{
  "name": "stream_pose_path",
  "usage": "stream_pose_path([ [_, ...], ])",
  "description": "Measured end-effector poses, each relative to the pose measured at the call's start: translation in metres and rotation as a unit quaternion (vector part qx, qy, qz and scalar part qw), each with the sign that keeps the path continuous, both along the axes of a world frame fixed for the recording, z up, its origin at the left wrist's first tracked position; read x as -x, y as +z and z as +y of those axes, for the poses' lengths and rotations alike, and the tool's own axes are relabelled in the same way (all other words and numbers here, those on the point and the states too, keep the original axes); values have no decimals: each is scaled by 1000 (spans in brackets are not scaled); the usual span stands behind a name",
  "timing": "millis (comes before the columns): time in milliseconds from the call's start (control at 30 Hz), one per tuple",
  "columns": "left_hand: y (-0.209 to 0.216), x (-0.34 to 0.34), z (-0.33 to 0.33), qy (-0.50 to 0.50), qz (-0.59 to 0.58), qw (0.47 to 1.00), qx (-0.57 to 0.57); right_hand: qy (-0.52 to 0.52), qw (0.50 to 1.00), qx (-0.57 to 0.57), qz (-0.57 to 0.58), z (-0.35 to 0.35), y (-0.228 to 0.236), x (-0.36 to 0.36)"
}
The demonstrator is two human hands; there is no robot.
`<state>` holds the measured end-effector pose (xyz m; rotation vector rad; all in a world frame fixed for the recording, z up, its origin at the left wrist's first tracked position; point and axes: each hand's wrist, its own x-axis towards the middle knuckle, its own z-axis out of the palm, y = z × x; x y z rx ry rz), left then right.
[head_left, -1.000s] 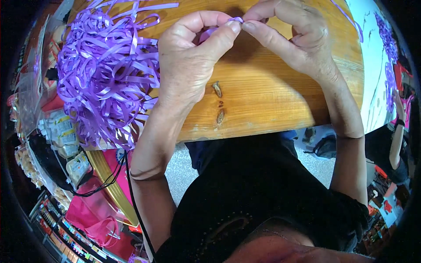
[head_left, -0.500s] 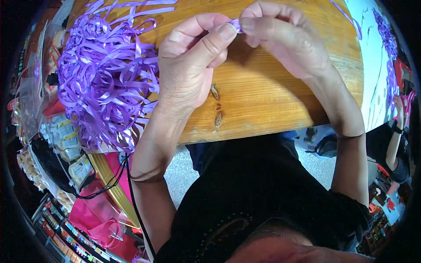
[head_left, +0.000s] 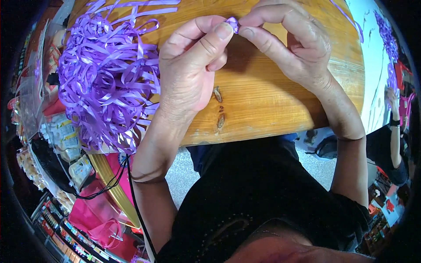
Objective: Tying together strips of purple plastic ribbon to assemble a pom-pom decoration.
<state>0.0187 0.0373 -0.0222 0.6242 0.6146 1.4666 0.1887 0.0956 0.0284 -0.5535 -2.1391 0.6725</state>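
Observation:
A small folded purple ribbon piece is pinched between the thumb and forefinger of my left hand, above the wooden table. Just to its right is my right hand, thumb and forefinger slightly parted at the ribbon's edge. Whether those fingertips touch it I cannot tell. Left of my left hand, a big tangled heap of purple ribbon covers that side of the table. Several flat ribbon strips stretch from its top.
The wooden table has a rounded right side. Beyond it stands a white marbled table with more purple ribbon, where another person's hand reaches in. Packages and a black cable are at the left.
My right thumb and forefinger have parted and turned, showing more of the ribbon piece. My left hand has barely moved. The other person's hand has shifted slightly.

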Motion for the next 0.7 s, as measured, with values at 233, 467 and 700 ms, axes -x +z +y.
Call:
stream_pose_path([
  [233,0,0,-1,22,29,999,-5,22,994,108,-17,-2,8,-1],
  [467,-4,0,-1,33,60,998,-11,3,997,64,-31,-1,7,-2],
  [700,0,-1,-1,46,132,990,5,24,994,105,-37,3,10,-4],
])
